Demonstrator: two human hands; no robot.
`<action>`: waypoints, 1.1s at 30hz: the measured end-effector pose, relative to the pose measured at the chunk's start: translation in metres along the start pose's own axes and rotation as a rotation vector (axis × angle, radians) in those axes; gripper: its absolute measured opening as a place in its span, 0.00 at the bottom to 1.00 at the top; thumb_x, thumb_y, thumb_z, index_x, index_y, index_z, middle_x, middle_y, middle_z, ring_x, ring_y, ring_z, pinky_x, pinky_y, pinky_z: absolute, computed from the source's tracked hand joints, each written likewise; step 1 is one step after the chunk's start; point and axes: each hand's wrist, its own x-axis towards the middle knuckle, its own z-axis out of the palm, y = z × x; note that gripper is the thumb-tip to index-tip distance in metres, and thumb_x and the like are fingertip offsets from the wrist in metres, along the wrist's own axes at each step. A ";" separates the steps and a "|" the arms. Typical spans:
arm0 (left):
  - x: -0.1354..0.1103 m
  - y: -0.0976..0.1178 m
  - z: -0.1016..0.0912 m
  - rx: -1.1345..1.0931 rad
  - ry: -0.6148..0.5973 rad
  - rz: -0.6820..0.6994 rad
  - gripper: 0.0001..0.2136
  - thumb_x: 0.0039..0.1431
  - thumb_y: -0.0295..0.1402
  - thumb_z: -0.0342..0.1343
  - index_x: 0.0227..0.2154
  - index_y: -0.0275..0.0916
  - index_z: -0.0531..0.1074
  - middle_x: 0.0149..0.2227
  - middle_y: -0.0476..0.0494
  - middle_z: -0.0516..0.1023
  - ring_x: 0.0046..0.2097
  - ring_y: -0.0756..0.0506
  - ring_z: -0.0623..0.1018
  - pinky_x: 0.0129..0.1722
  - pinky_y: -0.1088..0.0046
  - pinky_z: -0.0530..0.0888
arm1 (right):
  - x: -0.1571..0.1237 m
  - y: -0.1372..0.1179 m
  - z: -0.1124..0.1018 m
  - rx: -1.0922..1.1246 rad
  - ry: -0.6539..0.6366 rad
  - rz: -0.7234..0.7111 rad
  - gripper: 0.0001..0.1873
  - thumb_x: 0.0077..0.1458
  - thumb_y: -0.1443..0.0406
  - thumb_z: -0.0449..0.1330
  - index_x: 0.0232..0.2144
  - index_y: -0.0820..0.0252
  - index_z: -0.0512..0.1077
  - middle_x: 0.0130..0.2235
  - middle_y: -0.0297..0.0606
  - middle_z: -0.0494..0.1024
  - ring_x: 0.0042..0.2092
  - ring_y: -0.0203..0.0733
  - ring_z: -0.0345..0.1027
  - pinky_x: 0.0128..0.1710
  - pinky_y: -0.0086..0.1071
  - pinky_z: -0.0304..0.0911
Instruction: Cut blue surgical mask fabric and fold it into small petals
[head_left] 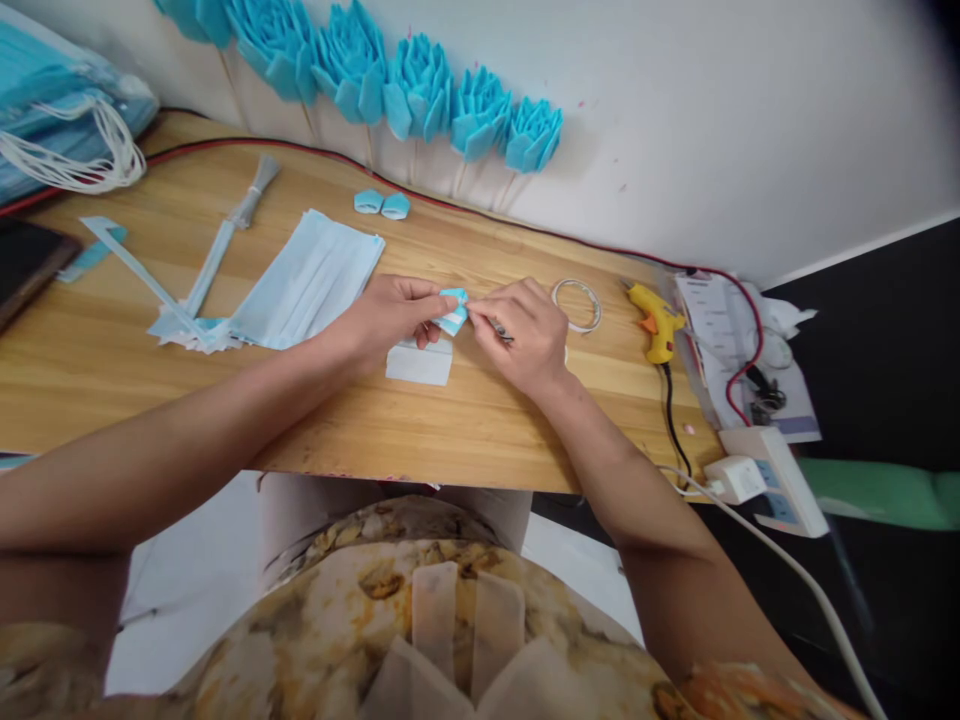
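Note:
A small folded piece of blue fabric [453, 320] with a white patch on it is pinched in my left hand [397, 318], above the table. My right hand [525, 330] is closed, its fingertips meeting at the right edge of the same piece. Something thin and dark shows between the right fingers, too small to name. Just below my left fingers lies a pale rectangle of fabric [418, 364]. Left of that hand is a stack of light blue pleated sheets [311, 280]. Two small folded blue pieces [381, 205] sit farther back.
Blue fabric flowers [420, 90] on sticks lean along the wall. A tape roll [576, 305] and yellow glue gun [654, 318] lie right, near papers and a power strip [776, 480]. Cut strips [211, 265], white elastic loops [82, 150] and a dark device [30, 265] are left.

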 end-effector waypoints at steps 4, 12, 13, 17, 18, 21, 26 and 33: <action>0.003 -0.005 -0.001 -0.069 0.005 -0.022 0.11 0.62 0.29 0.63 0.23 0.35 0.75 0.21 0.49 0.74 0.23 0.54 0.71 0.26 0.79 0.67 | 0.000 -0.001 -0.003 0.031 -0.075 0.009 0.11 0.65 0.65 0.58 0.43 0.53 0.80 0.37 0.38 0.82 0.39 0.44 0.73 0.39 0.40 0.69; 0.006 -0.004 -0.007 0.072 0.005 0.077 0.12 0.62 0.32 0.63 0.23 0.36 0.75 0.21 0.50 0.74 0.23 0.54 0.70 0.26 0.79 0.67 | 0.003 0.002 -0.005 0.383 -0.084 0.350 0.19 0.71 0.54 0.51 0.49 0.53 0.79 0.37 0.37 0.79 0.38 0.40 0.73 0.41 0.38 0.72; 0.005 -0.004 -0.006 0.102 0.006 0.095 0.12 0.62 0.32 0.63 0.23 0.36 0.75 0.21 0.50 0.74 0.23 0.54 0.70 0.26 0.80 0.67 | 0.002 0.004 -0.004 0.457 -0.102 0.433 0.20 0.71 0.51 0.51 0.52 0.52 0.77 0.37 0.36 0.79 0.37 0.39 0.73 0.39 0.36 0.72; 0.004 -0.003 -0.005 0.185 -0.001 0.129 0.11 0.62 0.32 0.62 0.24 0.36 0.74 0.21 0.51 0.73 0.23 0.54 0.70 0.26 0.79 0.67 | -0.001 0.007 0.002 0.750 -0.198 0.614 0.27 0.64 0.45 0.59 0.59 0.50 0.71 0.38 0.34 0.78 0.36 0.37 0.71 0.35 0.32 0.72; 0.003 -0.003 -0.005 0.197 -0.013 0.133 0.10 0.62 0.32 0.62 0.25 0.36 0.74 0.21 0.52 0.73 0.23 0.54 0.70 0.26 0.79 0.68 | -0.001 0.006 0.003 0.785 -0.215 0.619 0.28 0.63 0.46 0.62 0.59 0.51 0.70 0.38 0.34 0.78 0.36 0.37 0.71 0.35 0.32 0.72; 0.004 -0.003 -0.005 0.217 -0.043 0.153 0.10 0.61 0.32 0.63 0.25 0.36 0.73 0.20 0.52 0.72 0.23 0.54 0.70 0.26 0.79 0.68 | -0.001 0.001 0.005 0.769 -0.254 0.595 0.29 0.60 0.50 0.65 0.60 0.52 0.70 0.36 0.32 0.77 0.35 0.36 0.69 0.33 0.30 0.69; 0.004 -0.003 -0.004 0.229 -0.079 0.167 0.09 0.60 0.33 0.63 0.26 0.37 0.73 0.20 0.52 0.72 0.23 0.54 0.69 0.26 0.79 0.67 | 0.001 -0.002 0.001 0.636 -0.246 0.571 0.27 0.61 0.56 0.64 0.61 0.52 0.69 0.36 0.31 0.75 0.34 0.35 0.67 0.32 0.29 0.68; 0.002 -0.003 -0.003 0.303 -0.022 0.167 0.07 0.57 0.31 0.62 0.25 0.37 0.72 0.19 0.54 0.69 0.22 0.55 0.64 0.23 0.78 0.61 | 0.000 0.002 -0.001 0.618 -0.223 0.569 0.23 0.69 0.52 0.55 0.61 0.53 0.69 0.36 0.33 0.76 0.34 0.36 0.70 0.35 0.32 0.71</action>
